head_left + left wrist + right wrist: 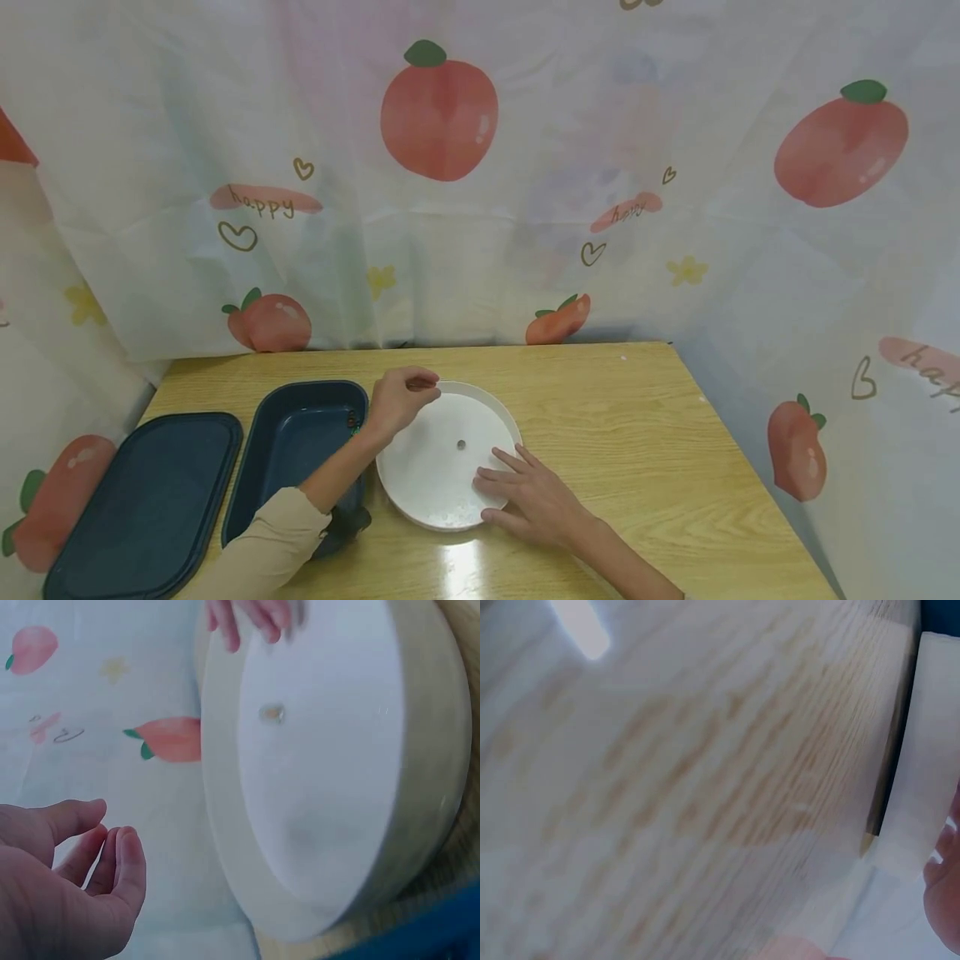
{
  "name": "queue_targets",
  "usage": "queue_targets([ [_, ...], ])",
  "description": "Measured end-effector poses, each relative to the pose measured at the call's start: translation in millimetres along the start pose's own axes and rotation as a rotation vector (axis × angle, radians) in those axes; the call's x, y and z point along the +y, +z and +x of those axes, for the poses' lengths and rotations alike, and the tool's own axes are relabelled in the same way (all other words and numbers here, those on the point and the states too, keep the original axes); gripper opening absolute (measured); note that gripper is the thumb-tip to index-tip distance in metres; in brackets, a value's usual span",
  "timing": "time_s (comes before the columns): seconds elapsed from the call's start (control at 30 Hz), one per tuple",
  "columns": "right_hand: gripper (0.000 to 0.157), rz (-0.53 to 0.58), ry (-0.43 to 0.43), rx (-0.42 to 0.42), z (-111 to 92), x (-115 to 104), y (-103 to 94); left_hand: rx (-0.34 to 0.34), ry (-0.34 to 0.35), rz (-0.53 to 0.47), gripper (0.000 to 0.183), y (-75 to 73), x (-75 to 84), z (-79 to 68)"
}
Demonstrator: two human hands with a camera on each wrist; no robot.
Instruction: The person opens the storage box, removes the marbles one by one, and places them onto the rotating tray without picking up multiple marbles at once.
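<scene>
Dish sits on the table just right of the blue tray, and imo a sideways shove from the right could slide it into that tray. The right hand has its fingers spread over the right rim, not gripping anything, while the left hand hangs above the far-left edge, fingers loosely curled, nothing visible in them. Can't tell if the tiny middle spot is a hole.

Tray between lid and dish.
</scene>
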State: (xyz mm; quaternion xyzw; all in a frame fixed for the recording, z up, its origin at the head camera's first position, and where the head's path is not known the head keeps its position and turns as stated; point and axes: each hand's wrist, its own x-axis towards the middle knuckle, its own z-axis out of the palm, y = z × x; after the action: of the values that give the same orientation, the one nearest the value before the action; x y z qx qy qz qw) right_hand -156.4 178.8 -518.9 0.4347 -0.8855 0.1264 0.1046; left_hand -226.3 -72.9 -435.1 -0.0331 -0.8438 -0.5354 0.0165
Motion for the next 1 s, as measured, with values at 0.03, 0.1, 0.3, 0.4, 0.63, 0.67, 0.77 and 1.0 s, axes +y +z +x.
queue_targets([
  [0.03, 0.043, 0.0, -0.001, 0.002, 0, 0, 0.2, 0.0, 0.0, -0.006, 0.018, -5.2, -0.3, -0.4],
  [0.1, 0.044, 0.002, 0.001, 0.003, 0, 0, 0.3, -0.001, -0.003, -0.009, 0.018, -15.5, -2.6, -0.8],
  [0.3, 0.044, -0.001, 0.005, 0.002, 0, 1, 0.1, -0.003, -0.037, 0.015, 0.023, -45.4, -16.5, 0.4],
  [0.4, 0.044, 0.006, 0.012, 0.001, 0, 0, -0.1, -0.005, -0.05, 0.032, 0.025, -59.0, -26.8, 0.2],
  [0.63, 0.045, 0.007, 0.02, -0.012, 0, -1, 0.0, -0.025, -0.051, 0.071, 0.027, -84.8, -47.9, -5.3],
  [0.67, 0.045, 0.005, 0.022, -0.014, 0, -1, -0.1, -0.034, -0.049, 0.066, 0.028, -87.9, -50.5, -6.0],
  [0.77, 0.045, -0.002, 0.025, -0.019, 0, -1, -0.4, -0.062, -0.054, 0.068, 0.029, -96.2, -58.4, -7.4],
  [1.0, 0.045, 0.0, 0.018, -0.016, 0, 0, 0.9, -0.115, -0.06, 0.12, 0.027, -107.2, -79.1, -3.6],
])
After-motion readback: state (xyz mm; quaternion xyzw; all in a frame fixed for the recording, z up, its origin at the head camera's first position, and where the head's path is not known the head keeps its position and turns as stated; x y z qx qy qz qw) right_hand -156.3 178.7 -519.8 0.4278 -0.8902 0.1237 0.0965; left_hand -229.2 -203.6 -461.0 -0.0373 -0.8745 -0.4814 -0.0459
